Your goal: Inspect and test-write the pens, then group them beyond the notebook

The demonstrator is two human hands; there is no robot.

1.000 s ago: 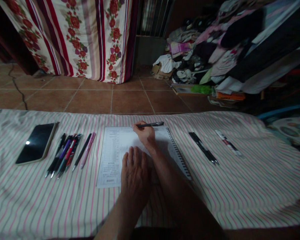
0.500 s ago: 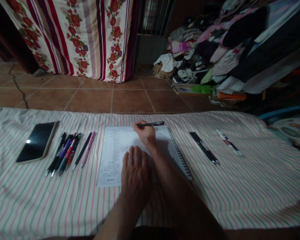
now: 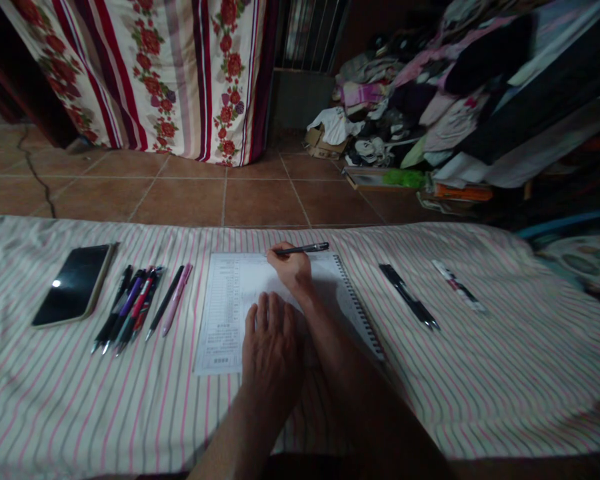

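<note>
My right hand point(image 3: 293, 268) is closed around a black pen point(image 3: 305, 249), its tip down on the far part of a printed sheet point(image 3: 227, 300). That sheet lies on a spiral notebook point(image 3: 355, 303), on a pink-striped cloth point(image 3: 105, 400). My left hand point(image 3: 271, 347) lies flat on the near part of the paper with its fingers stretched out, holding nothing.
Left of the sheet lie several pens point(image 3: 130, 307) in a row and a dark phone point(image 3: 73, 283). Two black pens point(image 3: 407, 297) and a white pen point(image 3: 457, 285) lie to the right. Beyond the cloth are a tiled floor point(image 3: 260, 200), a flowered curtain point(image 3: 155, 73) and a clothes pile point(image 3: 420, 100).
The pen and my right hand have barely shifted on the page. My left hand stays flat.
</note>
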